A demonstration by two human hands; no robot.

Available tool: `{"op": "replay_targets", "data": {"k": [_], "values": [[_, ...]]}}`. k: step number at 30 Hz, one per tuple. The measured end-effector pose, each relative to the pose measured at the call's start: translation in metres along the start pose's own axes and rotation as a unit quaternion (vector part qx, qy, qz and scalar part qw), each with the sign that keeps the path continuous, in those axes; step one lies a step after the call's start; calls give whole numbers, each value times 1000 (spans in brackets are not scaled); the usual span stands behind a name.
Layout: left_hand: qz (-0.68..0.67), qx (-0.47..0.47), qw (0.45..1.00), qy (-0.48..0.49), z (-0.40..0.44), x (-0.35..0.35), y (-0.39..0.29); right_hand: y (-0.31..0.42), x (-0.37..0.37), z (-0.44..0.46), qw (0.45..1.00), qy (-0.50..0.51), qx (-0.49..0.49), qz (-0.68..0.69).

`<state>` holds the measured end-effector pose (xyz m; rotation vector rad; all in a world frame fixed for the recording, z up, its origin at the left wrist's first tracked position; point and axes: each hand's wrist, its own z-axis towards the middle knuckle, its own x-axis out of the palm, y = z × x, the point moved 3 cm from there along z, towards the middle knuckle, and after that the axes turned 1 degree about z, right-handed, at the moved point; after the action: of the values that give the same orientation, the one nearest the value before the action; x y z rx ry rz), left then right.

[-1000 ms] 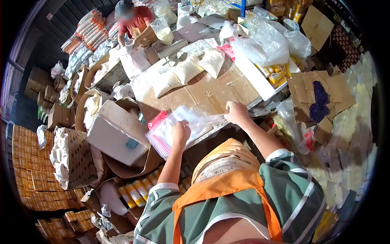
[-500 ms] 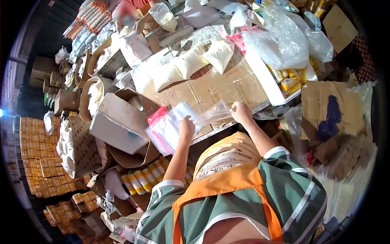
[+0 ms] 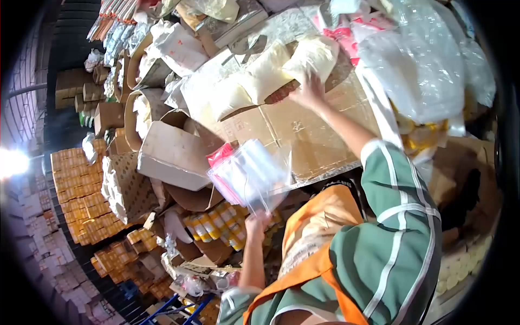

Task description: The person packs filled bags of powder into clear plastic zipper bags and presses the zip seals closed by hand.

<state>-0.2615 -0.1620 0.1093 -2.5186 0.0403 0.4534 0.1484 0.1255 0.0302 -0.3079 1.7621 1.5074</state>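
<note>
My left hand is closed on the lower edge of a clear plastic bag, held low at the table's front edge. The bag overlaps a stack of flat plastic bags with a pink-red bundle at its far corner. My right hand reaches across the table, thumb and fingers apart, at the lower edge of a filled bag of pale powder. Two similar pale bags, a middle one and a left one, lie in a row beside it.
Flat cardboard covers the tabletop. A white foam box and open cartons stand at the left. Large clear plastic sheeting is piled at the right. Yellow packets sit below the table, and stacked orange-yellow boxes farther left.
My right hand has let go of the clear bag and moved forward to the right-hand powder bag. My left hand has drawn back toward my body, still holding the clear bag. The view has shifted.
</note>
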Motion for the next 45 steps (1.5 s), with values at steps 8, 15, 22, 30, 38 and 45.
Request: {"op": "replay_targets", "data": {"k": [8,15,22,30,38,45], "values": [[-163,-82,981,-62,-64,2,34,-84,130,119,978,44,-39,-201],[-216,-87,969,78,-45,49,-20,-121,97,13,949,-47,-249,-185],[-216,-73,973,36,8,55,-75,-126,12,-134,928,323,-181,-47],[-25,336,939,-67,34,47,-209,-89,56,-120,976,131,-38,-170],[59,512,844,-148,233,124,-99,-114,71,-56,963,249,26,-98],[165,446,863,-173,251,211,-21,-116,73,-61,853,460,158,190]]}}
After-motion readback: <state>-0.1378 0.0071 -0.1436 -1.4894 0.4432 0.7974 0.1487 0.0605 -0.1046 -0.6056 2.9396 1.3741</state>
